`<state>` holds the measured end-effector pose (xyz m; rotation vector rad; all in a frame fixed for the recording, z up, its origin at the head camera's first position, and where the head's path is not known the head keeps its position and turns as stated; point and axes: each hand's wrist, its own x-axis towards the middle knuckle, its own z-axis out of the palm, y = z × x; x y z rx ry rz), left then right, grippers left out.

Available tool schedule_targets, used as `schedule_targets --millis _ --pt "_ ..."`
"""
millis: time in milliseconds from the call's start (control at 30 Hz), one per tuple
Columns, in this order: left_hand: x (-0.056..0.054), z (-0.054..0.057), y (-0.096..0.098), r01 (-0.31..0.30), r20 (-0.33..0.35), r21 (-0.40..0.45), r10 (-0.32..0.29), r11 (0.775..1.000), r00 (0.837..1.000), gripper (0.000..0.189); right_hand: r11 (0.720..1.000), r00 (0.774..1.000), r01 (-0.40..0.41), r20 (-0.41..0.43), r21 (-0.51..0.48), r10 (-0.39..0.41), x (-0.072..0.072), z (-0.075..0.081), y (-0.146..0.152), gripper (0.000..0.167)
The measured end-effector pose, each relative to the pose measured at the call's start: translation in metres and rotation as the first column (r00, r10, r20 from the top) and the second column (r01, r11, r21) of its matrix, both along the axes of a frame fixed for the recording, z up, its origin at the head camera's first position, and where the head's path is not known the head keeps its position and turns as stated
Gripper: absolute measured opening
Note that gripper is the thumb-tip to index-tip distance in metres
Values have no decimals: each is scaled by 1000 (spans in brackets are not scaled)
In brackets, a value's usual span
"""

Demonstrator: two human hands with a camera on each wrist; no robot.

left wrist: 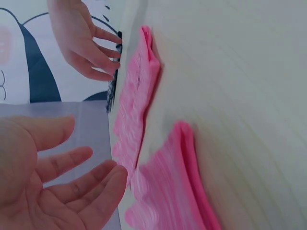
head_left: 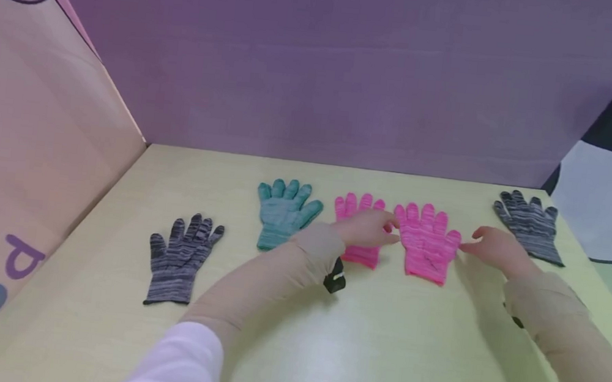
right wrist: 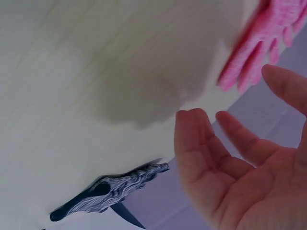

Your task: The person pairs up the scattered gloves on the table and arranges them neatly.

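Note:
Two pink knit gloves lie side by side, palms flat and fingers toward the back. Over the left pink glove (head_left: 360, 256) hovers my left hand (head_left: 370, 228), its fingertips at the left edge of the right pink glove (head_left: 427, 246). On that glove's other side, my right hand (head_left: 495, 249) has its fingertips right by the edge. Both hands have loosely bent fingers with nothing between them, as the left wrist view shows for the left hand (left wrist: 72, 177) and the right wrist view for the right hand (right wrist: 240, 177).
A teal glove (head_left: 281, 213) lies left of the pink ones. One dark grey striped glove (head_left: 176, 271) is nearer the front left, another (head_left: 532, 228) at the back right corner. A purple wall (head_left: 316, 81) rises behind the pale table (head_left: 323, 352), with printed panels at both sides.

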<state>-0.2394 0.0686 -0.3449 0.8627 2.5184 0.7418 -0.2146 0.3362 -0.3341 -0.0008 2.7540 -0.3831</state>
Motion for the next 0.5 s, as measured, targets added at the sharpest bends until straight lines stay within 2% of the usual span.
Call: schedule_targets --millis 100,233,367,500 --pt "1 2 4 -34 16 34 33 999 999 38 999 996 36 76 0 -36 -3 -1 2 68" --pt "1 0 12 -75 79 88 68 993 995 39 996 989 71 135 -49 -64 -7 -1 1 73" --pt "6 -1 24 -84 140 86 71 993 988 43 996 991 61 125 -66 -53 -9 -2 -3 70" --pt "12 -2 35 -77 174 75 63 994 983 47 998 993 44 113 -38 -39 -9 -2 -8 73"
